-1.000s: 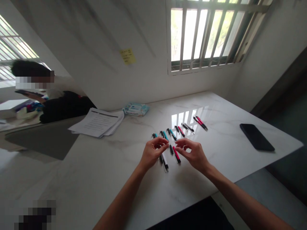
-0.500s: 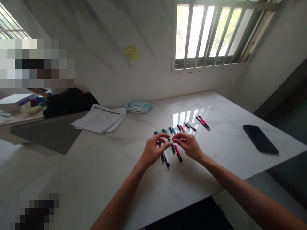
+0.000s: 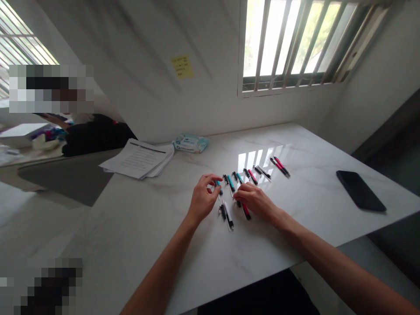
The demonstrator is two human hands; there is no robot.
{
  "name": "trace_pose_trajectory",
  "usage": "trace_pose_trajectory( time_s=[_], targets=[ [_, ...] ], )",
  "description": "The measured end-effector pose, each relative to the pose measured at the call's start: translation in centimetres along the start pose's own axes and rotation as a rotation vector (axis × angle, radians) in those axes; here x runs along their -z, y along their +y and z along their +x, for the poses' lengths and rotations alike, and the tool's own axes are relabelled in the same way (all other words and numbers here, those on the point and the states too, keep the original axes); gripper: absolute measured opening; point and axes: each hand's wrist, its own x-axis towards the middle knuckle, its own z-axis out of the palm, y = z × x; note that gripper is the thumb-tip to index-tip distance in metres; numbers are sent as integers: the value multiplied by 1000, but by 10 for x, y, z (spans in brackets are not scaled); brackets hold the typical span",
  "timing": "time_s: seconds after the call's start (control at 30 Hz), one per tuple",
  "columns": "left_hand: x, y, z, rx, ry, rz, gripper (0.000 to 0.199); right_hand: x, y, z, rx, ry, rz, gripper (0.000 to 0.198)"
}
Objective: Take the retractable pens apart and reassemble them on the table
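Observation:
My left hand (image 3: 206,196) hovers beside a teal pen barrel (image 3: 218,187), its thumb and index finger curved and apart with nothing visible between them. My right hand (image 3: 256,199) is lower, its fingertips pressed together over the pen parts; whatever they pinch is hidden. Under it lies a red pen barrel (image 3: 246,212), partly covered. Closer to me rest a white pen barrel (image 3: 228,211) and a black pen grip (image 3: 222,212), with a thin refill alongside. Behind the hands are another teal barrel (image 3: 231,183), a second red barrel (image 3: 252,176) and a silver-white barrel (image 3: 264,171).
Two red-and-black pens (image 3: 280,166) lie together farther back. A black phone (image 3: 361,190) is on the right of the marble table (image 3: 282,249). Papers (image 3: 141,158) and a wipes pack (image 3: 191,143) sit by the wall. Another person (image 3: 95,133) is beyond the partition.
My hands, fingertips almost meeting before, have drawn apart. The left moved left toward the teal barrel; the right lowered over the pen parts. The view shifted slightly.

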Motion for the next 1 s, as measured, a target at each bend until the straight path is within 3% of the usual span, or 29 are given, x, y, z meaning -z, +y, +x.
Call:
trace_pose_trajectory(
  time_s=[0.4, 0.57, 0.7, 0.8, 1.0],
  targets=[
    [2, 2, 0, 3, 1, -1, 19, 11, 3, -1, -70, 67, 88, 12],
    [2, 2, 0, 2, -6, -4, 18, 51, 59, 4, -243, 208, -70, 18],
    [2, 2, 0, -3, -6, 3, 17, 91, 123, -9, -555, 277, -333, 22],
    [2, 2, 1, -15, -9, -1, 17, 108, 155, -26, -770, 228, -389, 28],
    [1, -5, 2, -3, -23, 28, 17, 111, 171, -40, -873, 72, -185, 29]
  ],
)
